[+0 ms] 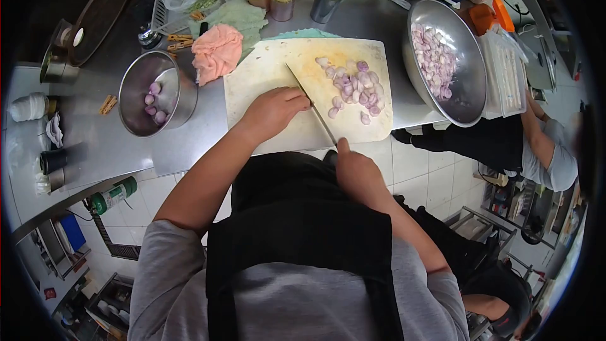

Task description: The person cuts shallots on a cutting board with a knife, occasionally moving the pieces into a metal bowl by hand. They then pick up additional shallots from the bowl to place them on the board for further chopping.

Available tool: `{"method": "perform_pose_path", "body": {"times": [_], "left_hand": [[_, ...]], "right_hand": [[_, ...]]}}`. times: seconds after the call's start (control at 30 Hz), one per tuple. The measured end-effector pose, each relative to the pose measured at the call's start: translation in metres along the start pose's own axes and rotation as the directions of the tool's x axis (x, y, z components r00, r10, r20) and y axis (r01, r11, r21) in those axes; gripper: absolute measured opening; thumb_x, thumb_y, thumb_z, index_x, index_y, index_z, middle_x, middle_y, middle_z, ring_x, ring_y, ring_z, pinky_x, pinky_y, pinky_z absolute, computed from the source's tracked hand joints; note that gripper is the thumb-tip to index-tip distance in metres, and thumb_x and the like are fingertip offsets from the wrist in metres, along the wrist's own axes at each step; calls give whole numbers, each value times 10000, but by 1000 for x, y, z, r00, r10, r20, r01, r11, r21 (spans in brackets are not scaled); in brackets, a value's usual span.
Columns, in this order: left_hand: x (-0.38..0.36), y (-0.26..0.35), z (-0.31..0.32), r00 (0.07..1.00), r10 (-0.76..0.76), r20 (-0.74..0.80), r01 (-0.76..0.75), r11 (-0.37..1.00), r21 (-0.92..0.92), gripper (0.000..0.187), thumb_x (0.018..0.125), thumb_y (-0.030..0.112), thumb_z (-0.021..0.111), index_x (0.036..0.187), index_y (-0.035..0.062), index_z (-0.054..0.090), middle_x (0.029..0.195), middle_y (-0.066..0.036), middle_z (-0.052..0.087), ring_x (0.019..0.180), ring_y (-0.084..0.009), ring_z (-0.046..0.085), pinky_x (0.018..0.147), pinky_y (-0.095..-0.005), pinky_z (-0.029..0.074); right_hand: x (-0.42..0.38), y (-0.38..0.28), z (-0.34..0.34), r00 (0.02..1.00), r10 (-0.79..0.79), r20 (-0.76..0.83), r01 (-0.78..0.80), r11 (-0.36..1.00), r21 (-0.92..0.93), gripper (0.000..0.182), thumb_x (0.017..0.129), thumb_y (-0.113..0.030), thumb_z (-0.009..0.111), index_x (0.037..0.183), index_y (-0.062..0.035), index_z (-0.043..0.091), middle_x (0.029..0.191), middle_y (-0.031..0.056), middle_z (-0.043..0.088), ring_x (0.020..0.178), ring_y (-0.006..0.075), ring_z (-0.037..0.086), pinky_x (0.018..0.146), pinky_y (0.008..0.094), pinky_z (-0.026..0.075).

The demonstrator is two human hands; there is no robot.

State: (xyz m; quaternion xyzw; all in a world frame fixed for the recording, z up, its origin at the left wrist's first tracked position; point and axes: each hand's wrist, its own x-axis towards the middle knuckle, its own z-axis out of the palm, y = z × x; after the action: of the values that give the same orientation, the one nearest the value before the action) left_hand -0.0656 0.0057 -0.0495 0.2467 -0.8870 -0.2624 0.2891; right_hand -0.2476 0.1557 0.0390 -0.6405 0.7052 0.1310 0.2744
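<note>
1. Head view: the left hand (274, 114) sits close beside the blade of the knife (324, 123), so a slip could nick its fingers.
2. The right hand (360, 174) has its grip wrapped around the handle; the left grip is curled, and I cannot tell whether it holds anything.
3. Shallots (360, 88) lie loosely heaped on the right half of the board (271, 66); a bump could scatter them.
4. They look small, pale to purple, some apparently cut.
</note>
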Motion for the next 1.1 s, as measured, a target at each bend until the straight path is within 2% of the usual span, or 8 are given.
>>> {"method": "perform_pose_path", "body": {"times": [0.1, 0.27, 0.37, 0.4, 0.7, 0.9, 1.03, 1.1], "left_hand": [[-2, -2, 0, 999, 4, 32, -4, 1000, -14, 170, 845, 77, 637, 1000, 98, 703, 1011, -38, 688, 953, -263, 664, 805, -371, 552], [0, -5, -3, 999, 47, 24, -47, 999, 10, 165, 842, 81, 634, 989, 111, 704, 1008, -35, 690, 950, -252, 668, 807, -368, 552], [0, -8, -5, 998, 33, 59, -33, 999, -2, 164, 848, 86, 622, 988, 110, 702, 1003, -35, 691, 942, -252, 668, 807, -368, 550], [0, -10, -4, 998, 35, 56, -35, 999, -5, 164, 848, 86, 622, 988, 110, 702, 1003, -35, 691, 942, -252, 668, 807, -368, 550], [2, -19, -5, 993, 100, 65, -100, 995, -5, 163, 844, 88, 602, 976, 110, 696, 988, -40, 690, 934, -261, 669, 806, -384, 546], [-1, -22, -8, 988, 131, 81, -134, 990, 32, 155, 843, 100, 606, 975, 111, 687, 975, -45, 686, 920, -259, 669, 793, -381, 553], [0, -26, -9, 982, 182, 55, -185, 982, 42, 158, 842, 106, 611, 983, 111, 680, 969, -44, 684, 910, -256, 673, 785, -385, 556], [-3, -25, -8, 984, 161, 77, -163, 986, 30, 155, 842, 105, 611, 982, 110, 677, 965, -42, 683, 906, -256, 673, 782, -389, 557]], "right_hand": [[-2, 8, -7, 998, -57, -16, 58, 996, 62, 260, 912, -43, 477, 1158, 39, 469, 759, 230, 681, 699, 397, 712, 601, 476, 582], [11, -5, 14, 999, 27, -22, -25, 998, 57, 188, 912, -50, 470, 1086, 22, 467, 758, 257, 679, 712, 428, 703, 621, 504, 573], [-7, 0, -18, 999, -32, -31, 35, 994, 106, 187, 915, -49, 471, 1088, 21, 468, 756, 257, 678, 708, 420, 707, 600, 501, 573], [-14, -2, -23, 998, 31, 56, -36, 996, 86, 188, 918, -51, 474, 1091, 22, 468, 752, 250, 678, 700, 415, 706, 591, 496, 574], [-13, -20, 0, 993, 111, 28, -114, 983, 144, 223, 920, -83, 487, 1108, 34, 454, 781, 275, 684, 728, 440, 702, 690, 533, 571], [-10, -29, -10, 995, 103, 12, -103, 987, 122, 227, 920, -55, 461, 1125, 40, 438, 799, 271, 687, 736, 436, 705, 663, 518, 576], [1, -38, 17, 980, 197, -13, -193, 971, 141, 194, 923, -41, 457, 1100, 37, 463, 781, 262, 684, 732, 431, 704, 631, 493, 581], [3, -33, 9, 993, 89, -75, -76, 985, 157, 208, 920, -38, 453, 1115, 35, 449, 790, 279, 682, 753, 441, 703, 647, 517, 574]]}}
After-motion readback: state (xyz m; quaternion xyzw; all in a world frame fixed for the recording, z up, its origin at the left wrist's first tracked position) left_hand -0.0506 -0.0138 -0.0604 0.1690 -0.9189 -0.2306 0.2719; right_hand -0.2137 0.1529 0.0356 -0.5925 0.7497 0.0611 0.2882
